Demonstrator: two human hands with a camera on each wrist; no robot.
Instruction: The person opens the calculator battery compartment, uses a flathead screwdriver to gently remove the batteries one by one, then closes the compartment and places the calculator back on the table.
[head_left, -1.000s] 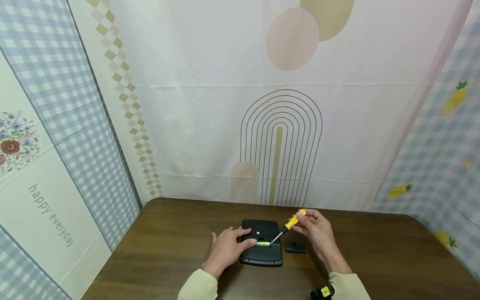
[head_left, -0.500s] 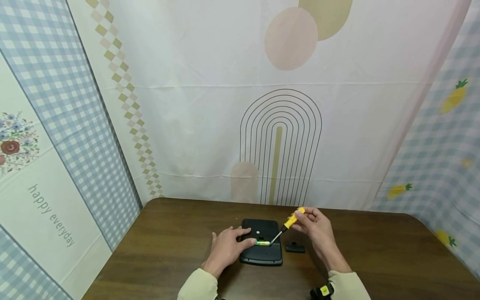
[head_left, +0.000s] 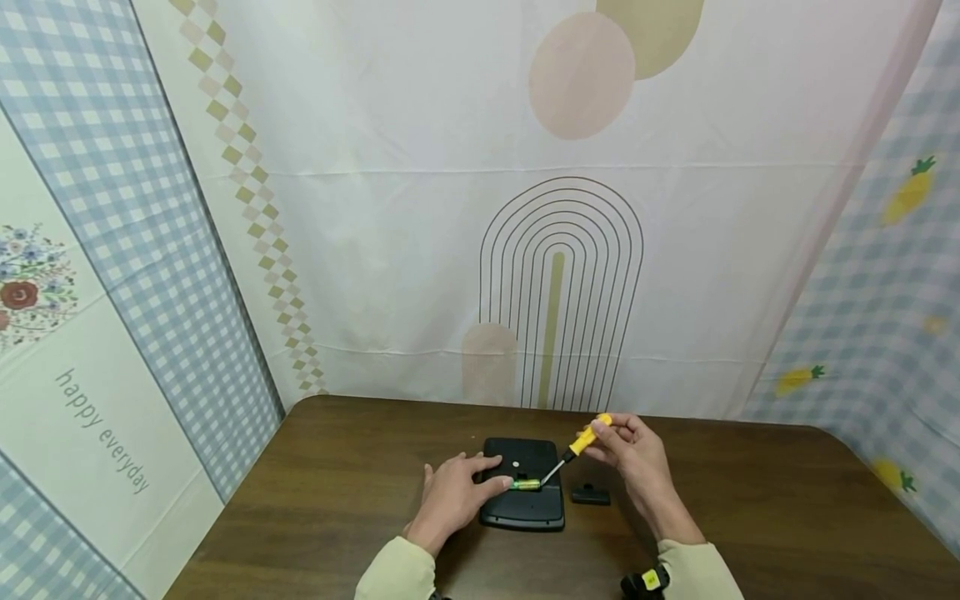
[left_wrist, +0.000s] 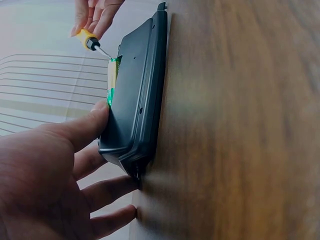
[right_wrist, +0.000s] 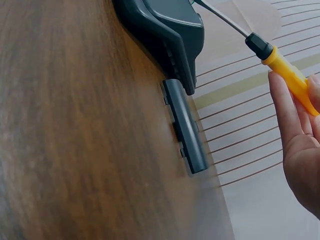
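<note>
A black calculator-like device [head_left: 525, 513] lies face down on the table, its battery slot uncovered. In that slot sits a green and yellow battery [head_left: 529, 484]. My left hand [head_left: 453, 498] rests on the device's left side, fingers spread; its thumb [left_wrist: 95, 122] touches the back beside the battery's left end. Between thumb and fingers, my right hand [head_left: 636, 467] holds a yellow-handled screwdriver [head_left: 588, 437] at a slant. The metal tip meets the right end of the battery. How deep the tip reaches is too small to tell.
A black battery cover [head_left: 591, 497] lies on the brown wooden table [head_left: 337, 475], just right of the device. Behind the table's far edge hangs a patterned cloth [head_left: 405, 250]. Blue checked cloth [head_left: 885, 333] borders the right side.
The screwdriver tip and the battery's right end have shifted slightly upward in the head view. My left hand and the device keep their places.
</note>
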